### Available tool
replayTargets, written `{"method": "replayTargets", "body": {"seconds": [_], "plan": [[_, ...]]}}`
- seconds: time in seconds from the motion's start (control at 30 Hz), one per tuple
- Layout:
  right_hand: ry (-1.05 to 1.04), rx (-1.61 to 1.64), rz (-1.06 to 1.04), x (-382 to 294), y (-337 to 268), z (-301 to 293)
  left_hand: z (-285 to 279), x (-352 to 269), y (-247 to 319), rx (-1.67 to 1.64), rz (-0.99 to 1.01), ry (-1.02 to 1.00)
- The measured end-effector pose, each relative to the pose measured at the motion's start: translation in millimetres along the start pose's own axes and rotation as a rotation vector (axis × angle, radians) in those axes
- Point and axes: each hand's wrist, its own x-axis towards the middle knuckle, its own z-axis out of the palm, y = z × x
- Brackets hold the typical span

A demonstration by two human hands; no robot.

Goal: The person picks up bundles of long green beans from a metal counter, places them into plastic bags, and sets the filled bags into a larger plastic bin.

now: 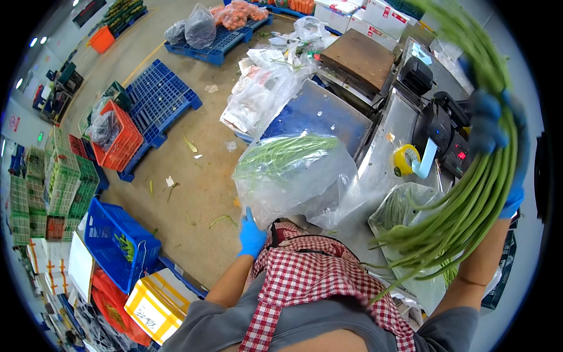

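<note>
My right hand, in a blue glove, is closed around a large bunch of long green beans held up at the right; their ends hang down and look blurred. My left hand, also gloved in blue, is at the near left edge of a clear plastic bag; how its fingers hold the film is not plain. More long beans lie inside that bag, on the blue surface of a scale platform. Beneath the raised bunch, another clear bag also has long beans in it.
A tape roll and a scale with a lit red display are on the metal table. Crumpled plastic bags are heaped beyond. Blue pallets, an orange crate and a blue crate stand on the floor at the left.
</note>
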Motion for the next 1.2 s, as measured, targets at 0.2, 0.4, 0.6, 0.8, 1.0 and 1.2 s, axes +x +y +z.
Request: {"method": "replayTargets", "body": {"seconds": [0.2,0.4,0.6,0.8,1.0,1.2], "plan": [[0.155,0.125,0.683,10,100,1,-86,69,40,-0.717,0.016,-0.326],[0.001,0.291,1.037,24,201,-15,-152,114,92,-1.609,-0.266,-0.753],[0.108,0.509,1.115,46,276,-66,-198,132,118,-1.470,0.009,-0.974],[0.338,0.421,0.878,91,305,-99,-212,115,141,-1.154,0.032,-1.435],[0.665,0.388,0.443,131,308,-124,-202,122,157,-1.602,-0.087,-1.339],[0.380,-0.057,0.522,135,432,-66,-173,128,237,-1.378,0.149,-1.197]]}}
